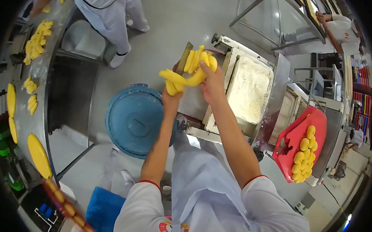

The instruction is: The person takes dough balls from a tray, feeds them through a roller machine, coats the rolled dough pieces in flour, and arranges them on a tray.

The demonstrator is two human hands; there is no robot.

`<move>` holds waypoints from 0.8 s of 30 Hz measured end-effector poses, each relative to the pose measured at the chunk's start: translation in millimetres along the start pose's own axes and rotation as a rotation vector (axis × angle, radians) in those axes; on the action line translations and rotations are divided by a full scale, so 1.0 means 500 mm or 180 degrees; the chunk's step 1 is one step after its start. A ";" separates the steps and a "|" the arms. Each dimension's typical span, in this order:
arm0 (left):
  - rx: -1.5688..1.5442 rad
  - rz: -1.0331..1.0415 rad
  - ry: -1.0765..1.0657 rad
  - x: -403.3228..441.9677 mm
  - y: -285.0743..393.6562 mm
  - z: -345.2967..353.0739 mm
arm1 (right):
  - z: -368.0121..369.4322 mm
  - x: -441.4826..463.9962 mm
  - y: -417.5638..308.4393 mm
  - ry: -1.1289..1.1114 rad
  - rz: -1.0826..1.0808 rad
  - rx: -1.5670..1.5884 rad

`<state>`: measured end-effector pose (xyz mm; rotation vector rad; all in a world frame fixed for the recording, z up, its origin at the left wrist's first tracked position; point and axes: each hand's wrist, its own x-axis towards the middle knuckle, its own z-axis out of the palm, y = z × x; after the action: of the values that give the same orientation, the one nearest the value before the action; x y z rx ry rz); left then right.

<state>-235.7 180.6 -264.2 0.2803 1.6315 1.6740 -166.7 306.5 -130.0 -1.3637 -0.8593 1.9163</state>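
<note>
Several yellow dough pieces (pixel 172 77) are in my left hand (pixel 171 102), with its fingers wrapped round them. My right hand (pixel 213 82) grips more long yellow dough pieces (pixel 198 77), close to those in the left. More yellow dough strips (pixel 193 61) lie just beyond my hands on a metal surface, beside an upright metal plate (pixel 184 58). To the right of my right hand sits a white tray (pixel 250 89) of pale flour. The undersides of the held pieces are hidden by my fingers.
A blue lidded barrel (pixel 131 122) stands below left. The steel table (pixel 70 11) at left bears yellow dough pieces. A red tray (pixel 286 147) with round yellow dough is at right. One person (pixel 111 21) stands at upper left, another (pixel 345 36) at upper right.
</note>
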 end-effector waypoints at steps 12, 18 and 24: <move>-0.3386 -0.0963 -0.1159 -0.249 0.138 0.008 | -0.088 -0.257 -0.280 -0.1115 -0.0020 0.0272; -0.2811 -0.0557 -0.1412 -0.271 0.150 0.075 | -0.152 -0.329 -0.372 -0.1432 -0.0071 0.0302; -0.2229 -0.0416 -0.2689 -0.346 0.305 0.285 | -0.191 -0.312 -0.424 -0.1416 -0.0235 0.0527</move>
<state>-82.5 194.1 -40.7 0.4293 0.4054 1.5923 -8.2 322.4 100.2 -0.8082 -0.9148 2.2149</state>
